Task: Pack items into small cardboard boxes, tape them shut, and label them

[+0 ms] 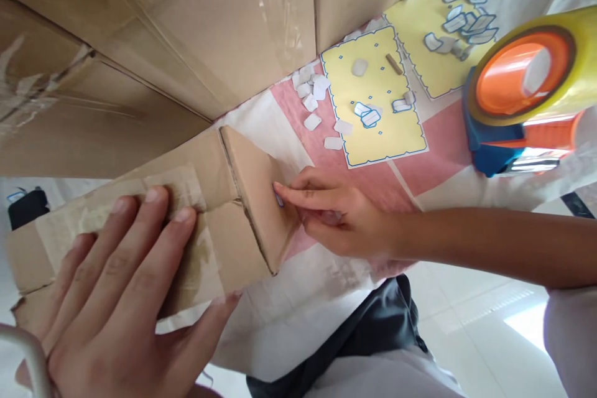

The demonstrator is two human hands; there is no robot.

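Note:
My left hand (125, 298) lies palm down with its fingers spread over the top of a narrow cardboard box (233, 230), which is bound with clear tape (186, 183). At the box's right end a cardboard flap (261, 189) stands out at an angle. My right hand (342, 211) is closed by that flap, its forefinger and thumb at a small pale piece (278, 195) on the cardboard. Whether the piece is stuck down or only held there, I cannot tell. Something pale also shows under the curled fingers of this hand.
Large taped cardboard boxes (224, 25) stand along the far side. Two yellow sheets (387, 130) with blue edging carry small cut pieces, and loose white pieces (311, 90) lie beside them. A tape dispenser (494, 143) with a tape roll stands at the right.

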